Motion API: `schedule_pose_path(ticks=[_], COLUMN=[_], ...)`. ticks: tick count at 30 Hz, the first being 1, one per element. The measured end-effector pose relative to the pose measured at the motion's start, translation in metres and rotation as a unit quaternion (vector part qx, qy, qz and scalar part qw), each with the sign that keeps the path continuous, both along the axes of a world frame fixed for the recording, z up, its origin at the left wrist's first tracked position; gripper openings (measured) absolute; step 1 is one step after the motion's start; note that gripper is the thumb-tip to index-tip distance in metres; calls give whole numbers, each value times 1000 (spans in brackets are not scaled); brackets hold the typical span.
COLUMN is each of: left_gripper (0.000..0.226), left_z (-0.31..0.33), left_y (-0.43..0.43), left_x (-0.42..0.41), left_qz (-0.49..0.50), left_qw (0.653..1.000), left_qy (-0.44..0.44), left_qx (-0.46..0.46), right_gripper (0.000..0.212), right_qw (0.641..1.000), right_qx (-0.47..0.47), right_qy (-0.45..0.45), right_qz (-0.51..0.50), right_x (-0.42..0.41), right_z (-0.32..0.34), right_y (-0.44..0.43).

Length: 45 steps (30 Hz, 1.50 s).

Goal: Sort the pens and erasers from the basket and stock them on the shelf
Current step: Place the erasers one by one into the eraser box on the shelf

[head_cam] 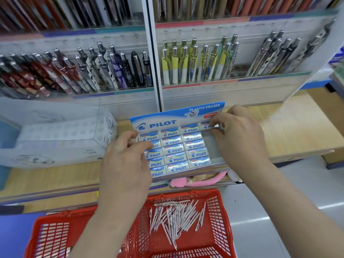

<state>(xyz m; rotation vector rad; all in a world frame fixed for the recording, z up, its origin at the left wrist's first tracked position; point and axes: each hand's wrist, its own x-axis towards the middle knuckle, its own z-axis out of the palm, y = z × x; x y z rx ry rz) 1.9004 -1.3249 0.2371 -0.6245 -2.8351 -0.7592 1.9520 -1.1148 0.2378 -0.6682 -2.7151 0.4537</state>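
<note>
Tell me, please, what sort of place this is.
Most likely a stationery shop. Rows of displayed pens line the back, a Pilot eraser box stands on the wooden shelf, and a red shopping basket holding loose pens sits below.

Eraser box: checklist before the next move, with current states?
1. Eraser box on the shelf: ok.
2. Left hand steadies the box's left edge: ok.
3. Right hand has a grip on the top-right eraser: ok; fully seated: cannot tell.
4. Room in the right column: ok, empty below that eraser.
5. Erasers left in the basket: cannot tell, arms hide part.
6. Pens out of the basket: not ok, a pile lies inside.
</note>
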Motion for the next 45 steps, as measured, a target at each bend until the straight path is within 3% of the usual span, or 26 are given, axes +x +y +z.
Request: schedule_pose_path(ticks=[4,6,9,13,17,23,30,35,38,41,45], left_gripper=[23,28,31,25,21,21,24,24,21,16,21], left_z=[-3,-1,4,14,14,-36,-156,-270,-350,-438,-555], left_y=[-2,-4,-10,-27,-68,-172,-326,-411,-443,-466,-498], left_x=[1,4,15,40,71,115,161,160,141,118,81], left_qz=[-3,-4,-1,4,41,145,280,316,296,210,117], left_qw=[1000,999,998,991,984,968,932,901,890,896,884], left_qy=[18,13,-9,-1,-3,-102,-215,-298,-347,-377,-413], left_qx=[16,33,67,137,172,178,84,19,-5,-99,-184], right_gripper=[16,16,14,15,11,11,14,15,15,20,27], right_qw=[999,996,984,959,940,904,868,862,859,860,861], right_qx=[-42,-76,-121,-198,-204,-188,-222,-225,-251,-259,-208], right_qy=[5,48,123,149,111,-13,-174,-251,-292,-324,-372], right_qz=[-8,7,51,140,251,383,409,379,339,297,276], right_x=[5,12,26,45,54,58,58,51,43,37,37], right_z=[3,8,21,33,25,-32,-158,-294,-388,-478,-591], right_y=[-1,-3,-19,-58,-107,-188,-293,-370,-410,-445,-475])
